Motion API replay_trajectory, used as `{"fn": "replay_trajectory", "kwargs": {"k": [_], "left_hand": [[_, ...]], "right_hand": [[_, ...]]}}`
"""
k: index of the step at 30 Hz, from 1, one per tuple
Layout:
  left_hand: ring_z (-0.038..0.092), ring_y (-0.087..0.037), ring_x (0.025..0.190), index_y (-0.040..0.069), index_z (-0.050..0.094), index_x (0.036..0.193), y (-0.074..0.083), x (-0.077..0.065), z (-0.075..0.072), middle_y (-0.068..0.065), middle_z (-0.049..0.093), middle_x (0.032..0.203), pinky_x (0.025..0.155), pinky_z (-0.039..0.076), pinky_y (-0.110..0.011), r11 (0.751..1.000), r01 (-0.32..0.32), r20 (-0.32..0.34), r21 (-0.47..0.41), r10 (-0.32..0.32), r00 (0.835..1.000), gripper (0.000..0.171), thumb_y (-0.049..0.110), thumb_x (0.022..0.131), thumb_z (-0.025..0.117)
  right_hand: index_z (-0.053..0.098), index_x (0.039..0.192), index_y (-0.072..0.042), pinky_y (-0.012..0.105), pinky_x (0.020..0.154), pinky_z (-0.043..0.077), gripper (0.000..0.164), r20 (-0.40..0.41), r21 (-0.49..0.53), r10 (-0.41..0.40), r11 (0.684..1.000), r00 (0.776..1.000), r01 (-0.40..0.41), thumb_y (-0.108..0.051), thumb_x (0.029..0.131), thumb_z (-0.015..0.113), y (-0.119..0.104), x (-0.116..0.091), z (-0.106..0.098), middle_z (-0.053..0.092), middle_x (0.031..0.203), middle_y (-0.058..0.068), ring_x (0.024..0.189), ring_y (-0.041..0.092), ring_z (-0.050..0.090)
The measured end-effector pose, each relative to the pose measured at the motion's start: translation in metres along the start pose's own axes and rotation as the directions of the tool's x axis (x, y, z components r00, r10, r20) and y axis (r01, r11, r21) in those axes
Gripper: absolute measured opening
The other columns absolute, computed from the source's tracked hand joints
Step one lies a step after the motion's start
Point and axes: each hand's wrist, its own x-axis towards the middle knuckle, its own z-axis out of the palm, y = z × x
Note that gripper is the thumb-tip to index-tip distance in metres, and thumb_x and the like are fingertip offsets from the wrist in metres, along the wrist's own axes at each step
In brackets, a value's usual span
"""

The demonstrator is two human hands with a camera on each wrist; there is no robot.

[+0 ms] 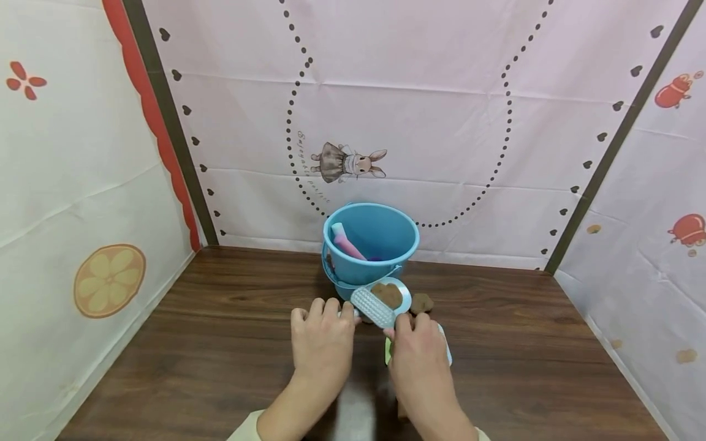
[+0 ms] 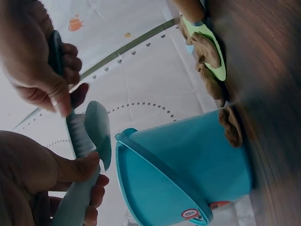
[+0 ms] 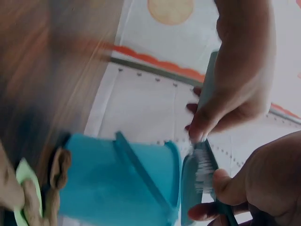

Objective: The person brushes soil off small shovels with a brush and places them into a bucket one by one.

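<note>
In the head view both hands are close together in front of a blue bucket (image 1: 371,245). My left hand (image 1: 322,343) grips the handle of a light blue toy shovel (image 2: 98,129). My right hand (image 1: 420,361) holds a brush (image 1: 374,307) by its handle, with its dotted back upward. In the left wrist view, the brush's pale bristles (image 2: 82,136) lie against the shovel's blade. Just past the brush, brown clay-like material (image 1: 387,295) shows inside a pale blue rim. A pink-and-white tool (image 1: 347,242) leans inside the bucket.
A brown clump (image 1: 422,304) lies on the wooden table (image 1: 237,343) beside the bucket. Other brown clumps lie near a green flat piece (image 2: 217,66), partly hidden under the right hand in the head view. Printed cloth walls (image 1: 386,122) stand behind and at both sides.
</note>
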Motion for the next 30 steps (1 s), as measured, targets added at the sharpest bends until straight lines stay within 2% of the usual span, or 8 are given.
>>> {"fn": "replay_trajectory", "kwargs": {"k": [4, 11, 13, 16, 20, 22, 26, 30], "left_hand": [[0.055, -0.025, 0.069, 0.013, 0.078, 0.088, 0.002, 0.0, -0.001, -0.007, 0.063, 0.073, 0.061, 0.037, -0.041, 1.0, 0.008, 0.025, 0.005, -0.009, 1.0, 0.033, 0.04, 0.071, 0.087], [0.053, -0.024, 0.066, 0.013, 0.078, 0.087, 0.004, -0.002, -0.002, -0.007, 0.062, 0.071, 0.06, 0.036, -0.039, 1.0, 0.0, 0.047, 0.009, -0.001, 0.999, 0.033, 0.041, 0.071, 0.087], [0.053, -0.024, 0.067, 0.013, 0.079, 0.087, 0.003, -0.002, -0.001, -0.006, 0.062, 0.071, 0.06, 0.036, -0.039, 1.0, 0.007, 0.053, 0.016, -0.008, 0.999, 0.035, 0.042, 0.07, 0.088], [0.053, -0.023, 0.067, 0.013, 0.079, 0.088, 0.003, -0.002, -0.001, -0.006, 0.061, 0.07, 0.06, 0.036, -0.039, 0.999, 0.019, 0.061, 0.027, -0.021, 0.998, 0.036, 0.043, 0.069, 0.087], [0.053, -0.024, 0.067, 0.013, 0.078, 0.083, 0.003, -0.002, -0.003, -0.006, 0.061, 0.069, 0.059, 0.036, -0.039, 0.999, 0.028, 0.059, 0.02, -0.029, 0.998, 0.031, 0.038, 0.07, 0.089], [0.054, -0.024, 0.067, 0.012, 0.078, 0.084, 0.004, -0.002, -0.004, -0.006, 0.062, 0.07, 0.059, 0.036, -0.039, 0.999, 0.03, 0.056, 0.018, -0.031, 0.998, 0.03, 0.037, 0.07, 0.089], [0.055, -0.024, 0.067, 0.012, 0.079, 0.088, 0.004, -0.002, -0.004, -0.006, 0.064, 0.072, 0.059, 0.036, -0.039, 0.999, 0.028, 0.052, 0.022, -0.029, 0.998, 0.032, 0.039, 0.072, 0.088], [0.054, -0.024, 0.064, 0.013, 0.08, 0.089, 0.003, -0.002, -0.004, -0.006, 0.063, 0.07, 0.058, 0.035, -0.039, 0.999, 0.03, 0.059, 0.035, -0.032, 0.998, 0.034, 0.043, 0.073, 0.086]], "right_hand": [[0.064, 0.087, 0.0, 0.037, 0.054, 0.038, 0.025, 0.04, 0.004, 0.082, 0.997, 0.996, -0.082, -0.021, 0.09, 0.078, 0.011, 0.003, 0.0, 0.042, 0.069, 0.008, 0.06, 0.024, 0.043], [0.067, 0.096, 0.007, 0.047, 0.057, 0.045, 0.023, 0.041, -0.006, 0.211, 0.978, 0.977, -0.211, -0.015, 0.095, 0.071, 0.052, 0.014, -0.007, 0.049, 0.074, 0.016, 0.063, 0.032, 0.048], [0.064, 0.095, 0.007, 0.047, 0.058, 0.045, 0.024, 0.024, 0.015, 0.21, 0.978, 0.977, -0.21, -0.016, 0.097, 0.069, 0.055, 0.015, -0.011, 0.048, 0.075, 0.017, 0.063, 0.032, 0.048], [0.062, 0.092, 0.004, 0.046, 0.058, 0.044, 0.024, -0.004, 0.07, 0.153, 0.986, 0.988, -0.152, -0.018, 0.097, 0.069, 0.043, 0.013, -0.014, 0.047, 0.075, 0.014, 0.065, 0.032, 0.048], [0.06, 0.086, -0.001, 0.038, 0.054, 0.041, 0.025, 0.043, 0.101, 0.032, 0.994, 0.999, -0.037, -0.021, 0.094, 0.072, 0.017, 0.006, -0.012, 0.044, 0.071, 0.008, 0.061, 0.025, 0.046], [0.06, 0.084, -0.002, 0.035, 0.052, 0.04, 0.026, 0.069, 0.082, 0.01, 0.997, 0.998, -0.016, -0.022, 0.093, 0.074, 0.009, 0.003, -0.01, 0.042, 0.07, 0.006, 0.059, 0.022, 0.044], [0.063, 0.086, -0.002, 0.033, 0.053, 0.038, 0.026, 0.08, 0.034, 0.05, 0.998, 0.996, -0.052, -0.023, 0.091, 0.076, 0.008, 0.003, -0.005, 0.04, 0.069, 0.006, 0.058, 0.02, 0.041], [0.068, 0.091, -0.001, 0.033, 0.055, 0.038, 0.023, 0.063, 0.058, 0.097, 0.993, 0.993, -0.101, -0.021, 0.09, 0.078, 0.021, 0.007, -0.001, 0.043, 0.069, 0.006, 0.059, 0.02, 0.041]]}}
